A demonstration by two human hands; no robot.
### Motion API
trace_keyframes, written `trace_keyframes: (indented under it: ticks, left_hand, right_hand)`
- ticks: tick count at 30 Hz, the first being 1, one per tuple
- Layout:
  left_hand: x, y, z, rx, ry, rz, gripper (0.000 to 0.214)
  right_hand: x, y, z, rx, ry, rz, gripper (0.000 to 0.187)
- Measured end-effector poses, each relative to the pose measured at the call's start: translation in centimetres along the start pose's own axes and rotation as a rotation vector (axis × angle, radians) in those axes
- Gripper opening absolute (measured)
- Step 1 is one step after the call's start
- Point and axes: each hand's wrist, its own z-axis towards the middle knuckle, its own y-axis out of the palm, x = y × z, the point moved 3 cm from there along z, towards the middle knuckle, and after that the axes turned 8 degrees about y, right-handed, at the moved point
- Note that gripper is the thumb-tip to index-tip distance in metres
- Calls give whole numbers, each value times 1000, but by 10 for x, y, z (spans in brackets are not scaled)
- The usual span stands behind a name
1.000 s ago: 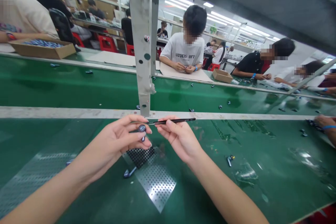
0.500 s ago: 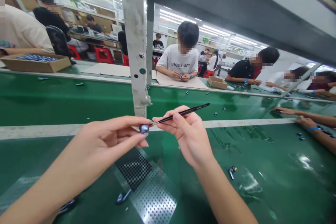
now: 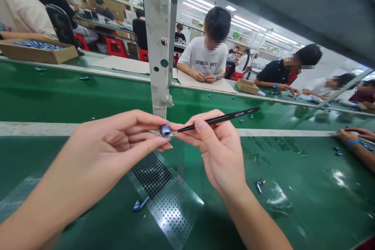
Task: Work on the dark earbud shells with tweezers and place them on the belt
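Note:
My left hand [image 3: 108, 148] pinches a small blue-grey earbud [image 3: 165, 130] between thumb and fingers, held up above the green work surface [image 3: 73, 187]. My right hand [image 3: 219, 148] grips black tweezers [image 3: 216, 119] marked with white lettering, and their tip touches the earbud. Below my hands lies a perforated metal sheet [image 3: 172, 207], partly covered with dark dots. Another earbud [image 3: 140, 204] lies at the sheet's left edge, and one more earbud piece [image 3: 259, 184] lies to the right on the surface.
A metal post [image 3: 158, 43] rises just behind my hands. A green conveyor belt [image 3: 73, 93] carries scattered small parts. Several people sit across it with cardboard boxes [image 3: 38, 51]. A co-worker's hand [image 3: 350, 136] with a blue wristband rests at the right.
Both hands have come closer to the camera and risen a little, still joined at the earbud. The tweezers now lie flatter, pointing right. The view has shifted slightly.

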Motion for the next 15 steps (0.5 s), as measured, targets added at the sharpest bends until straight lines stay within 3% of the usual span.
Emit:
trace_keyframes:
  ticks: [4,15]
  left_hand:
    - [2,1,-2,14,93,39,16]
    - [1,1,-5,32,82,77,17]
  right_hand:
    - [-2,2,-3,26,-27,-19,12]
    - [-2,3,-3,54,-55,-59,16]
